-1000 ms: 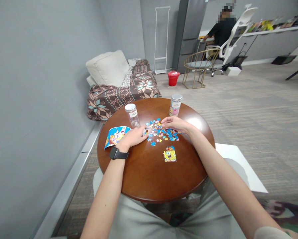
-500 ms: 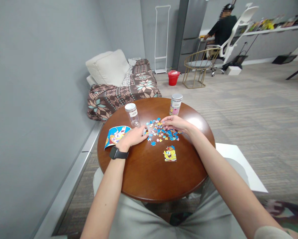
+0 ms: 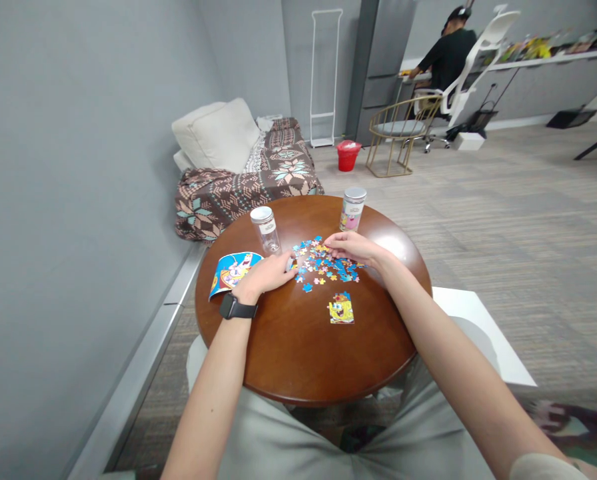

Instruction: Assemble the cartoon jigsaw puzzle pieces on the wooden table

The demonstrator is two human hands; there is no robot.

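Small jigsaw puzzle pieces point(image 3: 321, 262), mostly blue, yellow and pink, lie scattered on the round brown table point(image 3: 298, 353). At the pile's left edge my left hand point(image 3: 272, 272) is closed, with a pale bluish puzzle piece point(image 3: 289, 264) between thumb and fingers. My right hand point(image 3: 351, 247) reaches over the far right side of the pile; its fingers are bent together at the pieces, and what they hold is hidden. Nearer to me is a joined patch of puzzle point(image 3: 340, 309) with a yellow cartoon face. A curled picture sheet point(image 3: 233, 268) lies beside my left wrist.
A clear jar point(image 3: 267, 230) with a pale lid stands beyond my left hand. Another lidded jar point(image 3: 352, 210) with a coloured picture stands beyond my right hand. Farther back are a covered sofa point(image 3: 248, 180), a red bin point(image 3: 348, 157), a gold-framed chair point(image 3: 398, 130) and a seated person point(image 3: 448, 57).
My right hand has shifted very slightly at the pile. My left hand, the jars and the joined patch stay where they were.
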